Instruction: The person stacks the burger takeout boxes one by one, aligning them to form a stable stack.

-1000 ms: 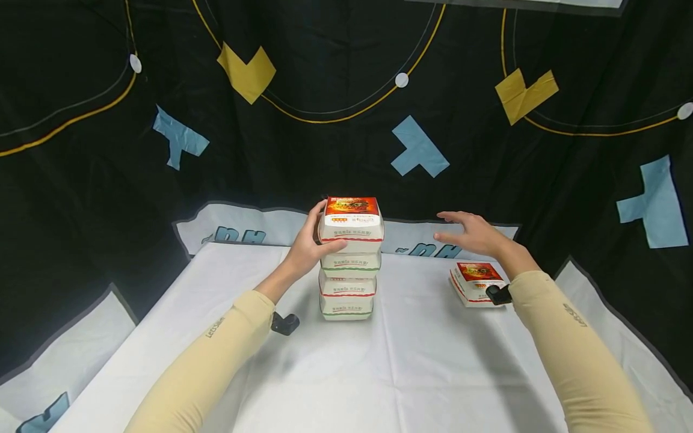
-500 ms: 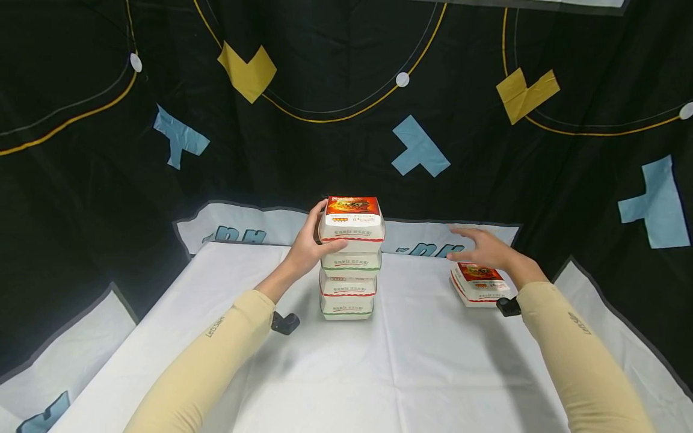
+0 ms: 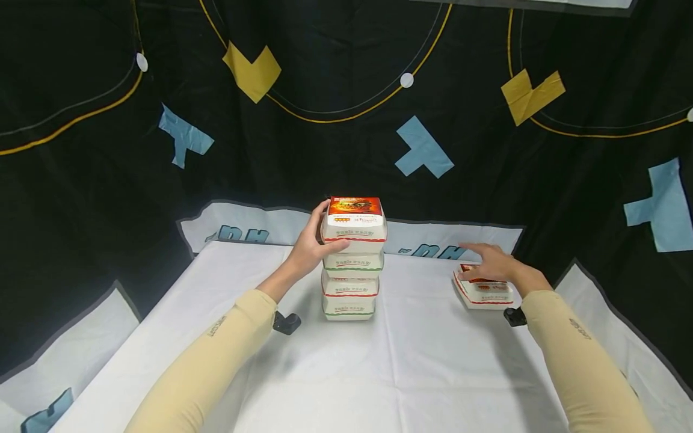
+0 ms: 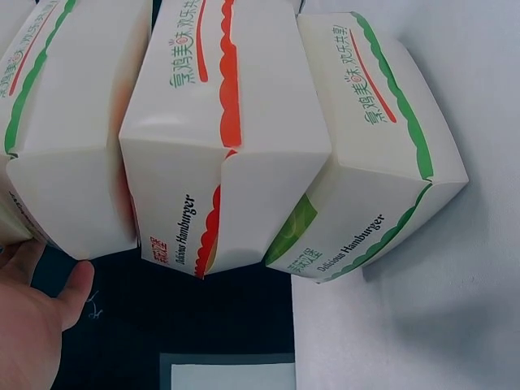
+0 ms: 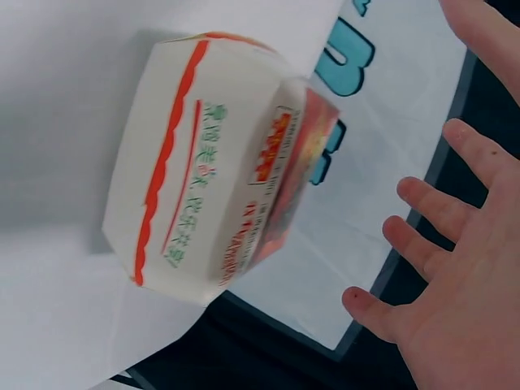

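A stack of several hamburger boxes [image 3: 351, 288] stands mid-table, red-edged and green-edged ones alternating. My left hand [image 3: 310, 245] grips the top hamburger box [image 3: 354, 224], thumb across its front and fingers along its left side. In the left wrist view, part of the left hand [image 4: 36, 317] shows at the lower left, beside the stack's upper boxes; much of the top box lies outside that view. A separate red-edged hamburger box [image 3: 484, 296] sits on the right of the table. Over it hovers my right hand [image 3: 495, 264], fingers spread; the right wrist view shows them apart from the box [image 5: 195, 171].
A white cloth covers the table [image 3: 325, 373]. Behind it hangs a black curtain [image 3: 325, 156] with printed garlands and blue and yellow shapes. A black wrist camera [image 3: 287, 323] is strapped at the left wrist, another [image 3: 514, 317] at the right.
My right hand has moved right and down, from above and left of the single box to just over it. The left hand stays on the top box of the stack.
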